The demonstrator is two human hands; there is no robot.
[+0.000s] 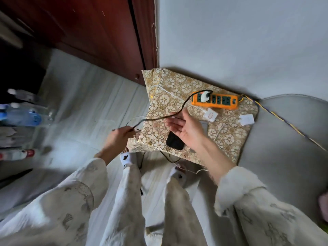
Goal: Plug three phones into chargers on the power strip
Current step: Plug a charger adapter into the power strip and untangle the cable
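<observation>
Loose cream sleeves (248, 201) with faint grey prints, matching trousers (127, 201), white socks (126, 158)

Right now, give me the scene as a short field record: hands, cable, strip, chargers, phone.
left hand: pinches the free end of the black cable
right hand: open, palm up, under the cable
black cable: runs to a white charger plugged into the orange power strip
loose chargers: two white ones lying unplugged on the patterned cloth
phone: dark, on the cloth, not connected
</observation>
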